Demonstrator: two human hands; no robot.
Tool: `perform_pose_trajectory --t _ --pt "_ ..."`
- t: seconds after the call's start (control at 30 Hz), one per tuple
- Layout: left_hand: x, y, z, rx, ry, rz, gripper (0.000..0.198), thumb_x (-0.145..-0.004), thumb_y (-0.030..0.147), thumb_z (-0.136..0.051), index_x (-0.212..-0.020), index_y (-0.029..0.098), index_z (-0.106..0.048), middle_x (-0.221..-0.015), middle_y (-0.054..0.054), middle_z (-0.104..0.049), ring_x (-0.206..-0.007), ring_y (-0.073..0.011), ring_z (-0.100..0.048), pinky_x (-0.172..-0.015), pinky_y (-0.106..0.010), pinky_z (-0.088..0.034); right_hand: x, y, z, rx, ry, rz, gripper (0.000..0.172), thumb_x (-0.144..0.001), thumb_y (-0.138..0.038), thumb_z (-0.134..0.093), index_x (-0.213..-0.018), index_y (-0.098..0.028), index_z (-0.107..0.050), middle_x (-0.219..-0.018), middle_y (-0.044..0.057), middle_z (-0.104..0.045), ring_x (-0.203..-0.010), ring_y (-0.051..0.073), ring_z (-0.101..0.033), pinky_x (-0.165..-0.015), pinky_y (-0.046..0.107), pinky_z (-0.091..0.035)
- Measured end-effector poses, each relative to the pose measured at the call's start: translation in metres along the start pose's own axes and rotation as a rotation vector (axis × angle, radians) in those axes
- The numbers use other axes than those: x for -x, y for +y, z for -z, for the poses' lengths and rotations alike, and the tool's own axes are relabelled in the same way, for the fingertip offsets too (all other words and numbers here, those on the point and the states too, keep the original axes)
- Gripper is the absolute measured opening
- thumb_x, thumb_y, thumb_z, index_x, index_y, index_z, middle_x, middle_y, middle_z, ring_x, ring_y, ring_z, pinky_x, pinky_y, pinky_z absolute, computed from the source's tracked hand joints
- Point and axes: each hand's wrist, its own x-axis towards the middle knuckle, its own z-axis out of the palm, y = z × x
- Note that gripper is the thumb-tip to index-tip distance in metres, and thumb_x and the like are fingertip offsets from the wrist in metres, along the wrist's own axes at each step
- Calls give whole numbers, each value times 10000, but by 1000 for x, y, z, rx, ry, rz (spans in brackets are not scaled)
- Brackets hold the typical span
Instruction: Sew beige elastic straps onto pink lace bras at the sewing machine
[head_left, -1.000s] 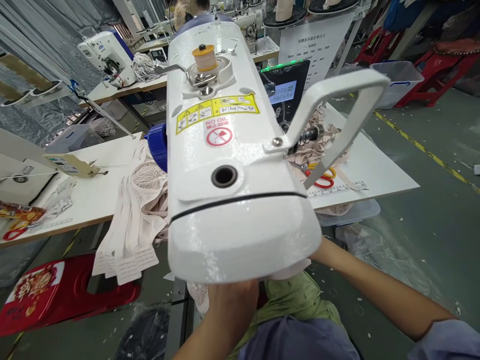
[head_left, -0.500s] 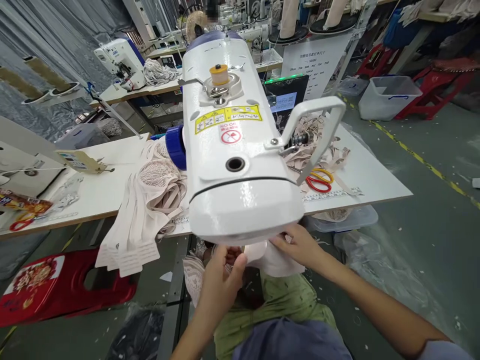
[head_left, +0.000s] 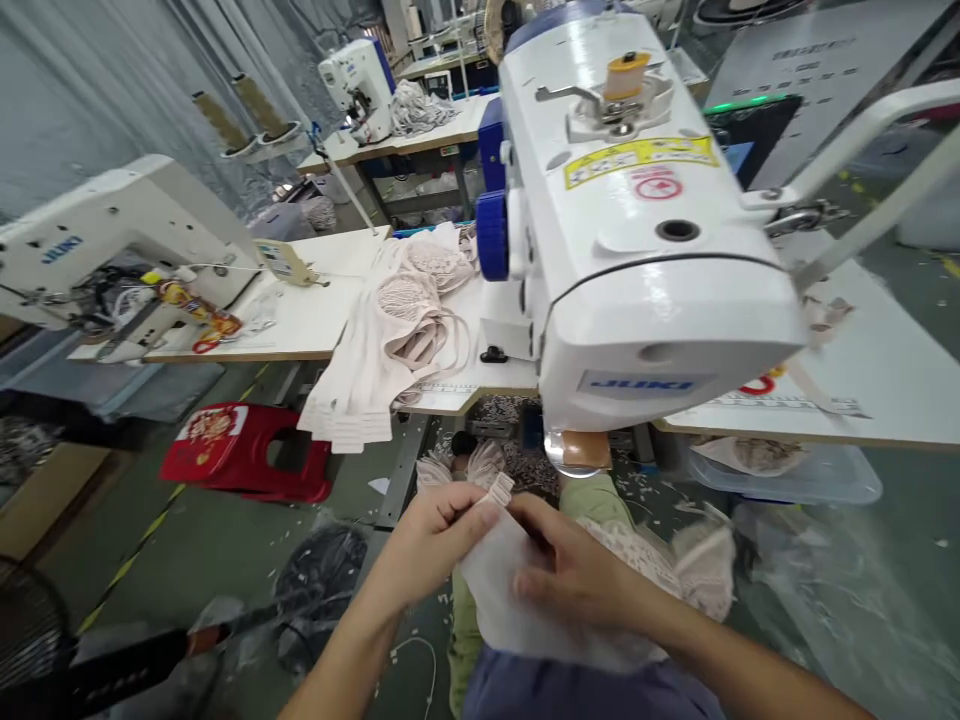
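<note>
A pale beige bra (head_left: 510, 590) hangs over my lap, with its lace cup (head_left: 637, 550) past my right forearm. My left hand (head_left: 442, 535) pinches the end of its band beside the ribbed hook-and-eye tape (head_left: 500, 490). My right hand (head_left: 570, 560) is slightly blurred; its fingers are closed on the same band, with the thumb lying over the fabric. Both hands are below and in front of the white sewing machine's head (head_left: 660, 330), apart from it. The machine's needle area is hidden from this side.
Finished-looking beige bras (head_left: 412, 310) lie piled left of the machine, bands over the table edge. A second sewing machine (head_left: 127, 250) stands further left. Red scissors (head_left: 761, 384) and a ruler lie on the right. A red stool (head_left: 247, 450) and a plastic bin (head_left: 787, 470) are below.
My view has swung left. Both hands have come out from under the machine head towards me, bringing the bra along, and now hold its band end up in front of my lap.
</note>
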Motion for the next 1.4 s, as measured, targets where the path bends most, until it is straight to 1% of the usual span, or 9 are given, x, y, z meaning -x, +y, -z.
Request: perform_pose_trajectory --t 0.07,0.2,0.33,0.4,0.6,0.83,1.07,1.23,1.4 --pt "-1 1 7 -127 28 -11 385 -889 481 -541 -681 166 -617 -626 0 -523 -597 -134 -438 -552 -244 -336 -25 11 -3 -158 42 -29 458 -734 -618 -729 -926 -215 -628 -849 26 -625 -807 175 -564 -745 296 -487" --pt "-16 -19 10 -334 1 -8 364 -883 420 -515 -599 192 -532 -581 17 -475 -572 -137 -435 -532 -244 -331 -48 27 -1 -485 257 -162 392 -700 -557 -773 -831 -226 -608 -700 -17 -549 -632 132 -535 -646 271 -505" --pt "-26 -47 -3 -342 406 -42 211 -757 384 -667 -677 207 -584 -716 -17 -587 -738 -198 -547 -653 -287 -443 -40 43 5 -220 523 58 321 -725 -480 -776 -760 -223 -587 -766 6 -601 -724 161 -592 -705 300 -531" --pt "-29 -60 -16 -173 470 -8 229 -727 408 -705 -702 203 -609 -720 -21 -612 -733 -199 -562 -665 -301 -468 -34 55 6 48 576 200 225 -805 -413 -707 -759 -222 -596 -843 41 -637 -801 193 -621 -749 345 -542" --pt "-38 -92 -59 162 369 43 438 -791 595 -620 -837 163 -679 -817 -60 -706 -782 -205 -647 -730 -327 -531 -20 78 11 623 507 402 106 -865 -221 -575 -833 -218 -676 -962 93 -657 -897 224 -645 -788 391 -556" --pt "-28 -79 -52 101 475 2 324 -951 474 -509 -851 181 -604 -749 -7 -627 -709 -146 -578 -688 -269 -472 10 56 19 574 268 150 148 -882 -342 -626 -800 -232 -682 -601 -11 -592 -525 149 -555 -492 264 -463" --pt "-19 -51 -47 337 145 90 359 -860 516 -627 -781 166 -629 -684 13 -574 -653 -120 -530 -639 -235 -457 -4 35 20 804 453 287 275 -943 -318 -555 -1162 -196 -667 -986 93 -718 -694 173 -651 -680 324 -565" --pt "-22 -51 -49 333 100 150 387 -855 535 -611 -737 166 -617 -698 7 -564 -630 -113 -481 -607 -227 -400 -7 36 22 873 549 379 222 -956 -308 -570 -1103 -202 -697 -963 81 -733 -767 182 -692 -656 287 -570" --pt "-36 -72 -51 132 66 153 419 -886 569 -540 -798 170 -631 -741 -18 -604 -677 -151 -519 -622 -240 -411 0 66 30 931 579 430 202 -946 -246 -584 -1104 -251 -711 -1027 67 -721 -925 184 -689 -805 315 -574"
